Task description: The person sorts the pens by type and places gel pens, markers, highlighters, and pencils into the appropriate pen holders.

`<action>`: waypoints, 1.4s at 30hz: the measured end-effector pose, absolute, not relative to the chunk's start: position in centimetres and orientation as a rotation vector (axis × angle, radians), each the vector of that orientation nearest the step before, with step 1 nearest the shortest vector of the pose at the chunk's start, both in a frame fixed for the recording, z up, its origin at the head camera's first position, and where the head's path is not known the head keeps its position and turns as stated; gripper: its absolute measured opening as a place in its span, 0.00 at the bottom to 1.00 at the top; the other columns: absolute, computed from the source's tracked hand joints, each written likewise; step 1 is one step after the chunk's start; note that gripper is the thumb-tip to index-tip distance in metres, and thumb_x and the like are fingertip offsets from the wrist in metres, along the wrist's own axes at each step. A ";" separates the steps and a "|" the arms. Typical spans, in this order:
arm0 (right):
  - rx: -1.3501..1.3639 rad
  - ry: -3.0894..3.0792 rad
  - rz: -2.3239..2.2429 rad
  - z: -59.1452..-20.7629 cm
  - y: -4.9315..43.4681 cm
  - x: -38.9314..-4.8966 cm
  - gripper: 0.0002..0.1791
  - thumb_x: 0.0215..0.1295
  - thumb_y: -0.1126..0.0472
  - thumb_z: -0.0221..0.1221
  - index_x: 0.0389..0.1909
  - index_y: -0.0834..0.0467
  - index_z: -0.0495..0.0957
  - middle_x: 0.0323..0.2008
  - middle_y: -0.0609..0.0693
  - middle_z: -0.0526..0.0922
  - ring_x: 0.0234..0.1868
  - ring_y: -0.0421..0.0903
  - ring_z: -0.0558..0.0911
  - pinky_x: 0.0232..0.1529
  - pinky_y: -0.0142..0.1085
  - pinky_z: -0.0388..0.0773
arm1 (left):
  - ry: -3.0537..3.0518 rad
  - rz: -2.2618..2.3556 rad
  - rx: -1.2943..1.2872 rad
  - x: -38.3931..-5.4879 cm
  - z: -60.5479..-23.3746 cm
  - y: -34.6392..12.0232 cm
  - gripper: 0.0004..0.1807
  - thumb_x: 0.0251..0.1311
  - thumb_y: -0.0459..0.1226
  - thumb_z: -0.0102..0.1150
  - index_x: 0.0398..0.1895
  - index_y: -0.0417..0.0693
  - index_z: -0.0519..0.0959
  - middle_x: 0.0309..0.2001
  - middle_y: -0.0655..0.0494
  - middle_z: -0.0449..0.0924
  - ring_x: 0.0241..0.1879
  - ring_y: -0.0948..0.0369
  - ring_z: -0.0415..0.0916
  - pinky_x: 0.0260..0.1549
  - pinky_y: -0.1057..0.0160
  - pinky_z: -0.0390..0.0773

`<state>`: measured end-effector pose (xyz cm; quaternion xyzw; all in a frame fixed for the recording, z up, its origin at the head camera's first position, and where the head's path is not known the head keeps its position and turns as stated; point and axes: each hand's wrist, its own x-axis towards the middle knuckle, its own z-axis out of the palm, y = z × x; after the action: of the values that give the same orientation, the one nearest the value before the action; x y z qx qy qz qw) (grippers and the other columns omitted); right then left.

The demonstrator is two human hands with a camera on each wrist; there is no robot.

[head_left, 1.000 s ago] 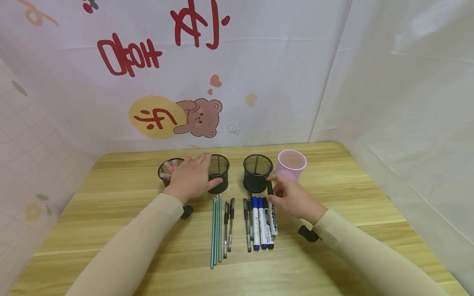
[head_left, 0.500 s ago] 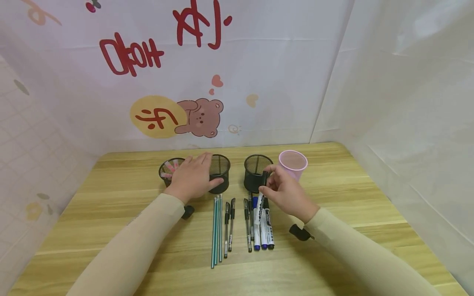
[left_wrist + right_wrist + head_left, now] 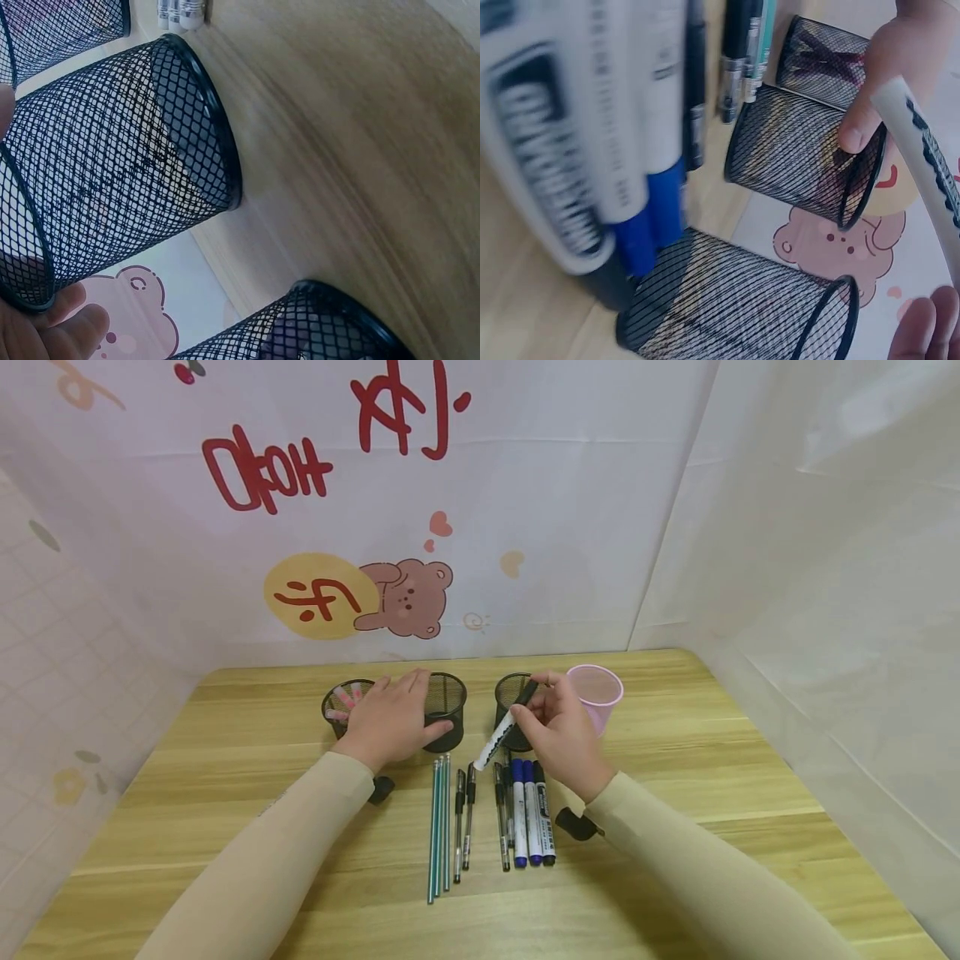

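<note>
My right hand (image 3: 572, 739) pinches a white marker (image 3: 495, 742) by its black cap, tilted in front of the third black mesh pen cup (image 3: 507, 693). The white end points down to the left. In the right wrist view this marker (image 3: 922, 150) crosses the right edge. My left hand (image 3: 386, 718) rests at the rim of the second black mesh cup (image 3: 447, 714), fingers stretched past it and thumb along its near side. In the left wrist view, fingertips (image 3: 86, 326) show beyond that cup's rim. Two blue-capped markers (image 3: 521, 818) and one black-capped marker (image 3: 545, 818) lie side by side.
Left of the markers lie several black gel pens (image 3: 501, 818) and green pencils (image 3: 438, 835). A leftmost mesh cup (image 3: 330, 702) holds pink-and-white sticks (image 3: 343, 697). A pink cup (image 3: 600, 689) stands at the right. Behind the table (image 3: 262, 827) hangs a printed cloth (image 3: 562, 527).
My right hand has lifted the black-capped marker from the row's right end, moved it up and left, and tilted it. My left hand has stayed at the second cup.
</note>
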<state>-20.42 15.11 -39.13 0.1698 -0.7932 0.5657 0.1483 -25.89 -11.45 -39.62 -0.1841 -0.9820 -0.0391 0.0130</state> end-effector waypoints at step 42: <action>0.380 -2.074 1.596 -39.4 9.3 -23.8 0.23 0.72 0.67 0.64 0.61 0.63 0.66 0.40 0.60 0.85 0.36 0.47 0.82 0.39 0.30 0.80 | -3.035 -0.140 -0.574 -25.9 -39.6 -11.2 0.54 0.69 0.67 0.56 0.83 0.39 0.55 0.82 0.42 0.58 0.83 0.45 0.54 0.82 0.43 0.54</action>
<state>-23.77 9.27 -39.41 0.1393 -0.7601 0.5851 0.2460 -25.87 -11.19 -39.57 -0.1855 -0.9813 -0.0451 0.0247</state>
